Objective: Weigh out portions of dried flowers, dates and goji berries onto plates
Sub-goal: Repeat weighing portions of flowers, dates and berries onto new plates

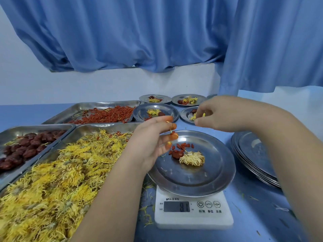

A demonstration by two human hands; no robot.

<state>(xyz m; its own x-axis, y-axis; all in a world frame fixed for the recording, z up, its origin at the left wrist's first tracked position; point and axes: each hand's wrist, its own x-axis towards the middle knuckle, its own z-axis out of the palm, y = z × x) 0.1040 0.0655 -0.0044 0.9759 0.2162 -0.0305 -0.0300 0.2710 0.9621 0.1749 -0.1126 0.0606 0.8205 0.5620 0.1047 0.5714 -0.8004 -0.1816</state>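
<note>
Hovering over the left rim of the plate (192, 182) on the scale (192, 219), our left hand (153, 138) has its fingers loosely bent and spread. A red berry with a scrap of yellow petal (173, 135) sits right at the fingertips; we cannot tell whether it is pinched or just clinging there.

Just below and to the right of those fingertips, on the plate, lie a small scatter of goji berries (182, 146), 1 date (175, 154) touching them, and 1 dried flower (192, 158) pressed against the date. The scale display shows the digits 8 and 1.

Our right hand (218, 114) is farther back, well apart from the weighed plate. Its fingers are curled and pinch a few yellow petals (203, 114) above the nearest filled plate (184, 116).

3 more filled plates (155, 109) sit beside and behind that one. To our left are 3 steel trays: the flower tray (97, 127) under our left forearm, the date tray (35, 128) beside it, and the goji tray (104, 104) behind. A stack of bare plates (253, 154) rests right of the scale, on the blue table (262, 224).
</note>
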